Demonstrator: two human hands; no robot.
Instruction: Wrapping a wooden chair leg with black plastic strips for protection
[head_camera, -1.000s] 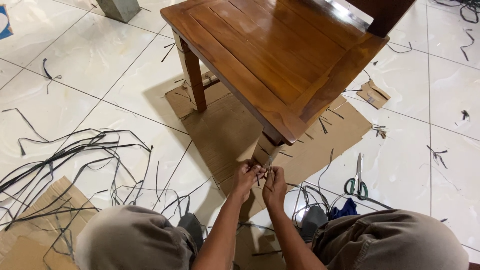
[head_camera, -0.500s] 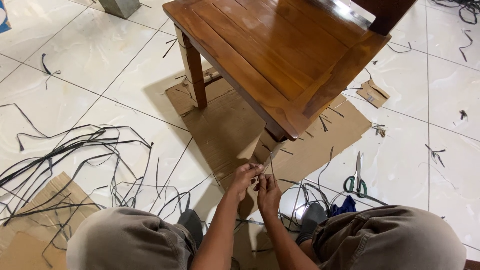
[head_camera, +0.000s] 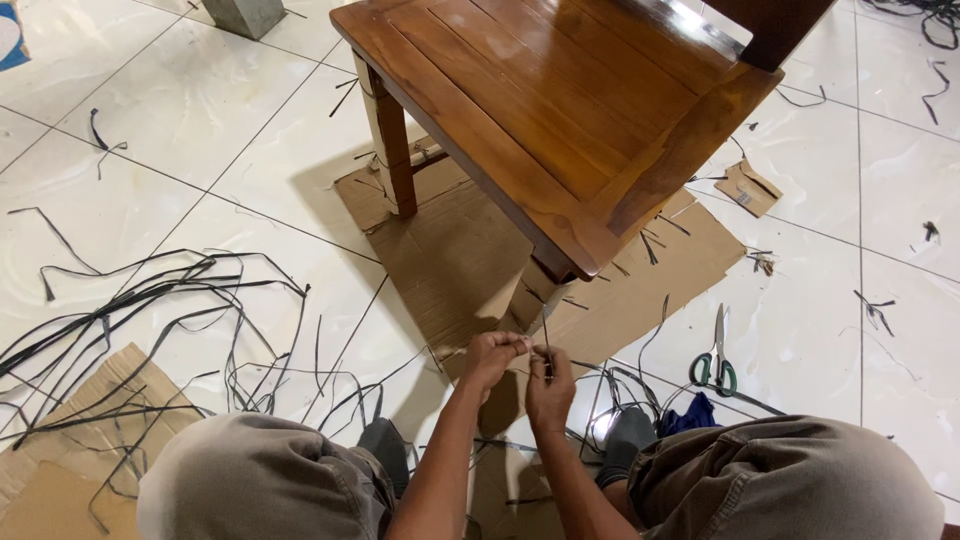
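Note:
My left hand (head_camera: 492, 357) and my right hand (head_camera: 550, 384) are close together just below the near front leg (head_camera: 528, 297) of a brown wooden chair (head_camera: 560, 110). Both pinch a thin dark strap (head_camera: 545, 335) that runs up from my fingers to that leg, which is wrapped in pale cardboard. The strap's end is hidden inside my fingers. My knees in khaki trousers (head_camera: 260, 475) frame the bottom of the view.
The chair stands on a flat cardboard sheet (head_camera: 450, 250) on white floor tiles. Several loose dark straps (head_camera: 150, 320) sprawl to the left over another cardboard piece (head_camera: 60, 460). Green-handled scissors (head_camera: 716, 360) lie to the right, next to a blue cloth (head_camera: 690, 415).
Both hands have drawn back from the chair leg toward me, pulling the strap out longer and tauter. The view shifted slightly.

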